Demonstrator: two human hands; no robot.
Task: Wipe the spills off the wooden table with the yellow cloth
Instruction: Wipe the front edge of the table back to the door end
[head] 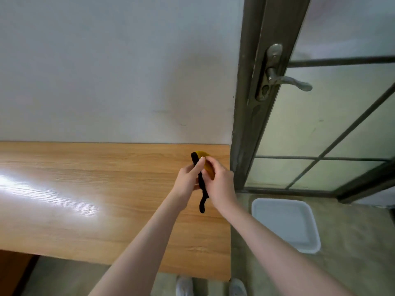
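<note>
Starting nearest the camera, two pale shoes are seen on the floor below the forearms, at the near edge of the wooden surface. A white tray is located on the floor to the right of the right forearm, beside the surface's end.

Both hands are raised over the far right corner of the surface and are closed together on one item. The left hand is pinched on the yellow cloth, with its thumb pressed against a black strip that runs along the cloth and hangs down between the wrists. The right hand is closed on the cloth from the opposite side, fingers curled over its upper edge. The cloth is held bunched, above the surface; contact with the wood cannot be determined.

A bright glare patch is visible on the surface well left of the hands. Spills cannot be distinguished.

Beyond the hands, a plain wall is seen, and to their right a glazed door with a metal handle.
</note>
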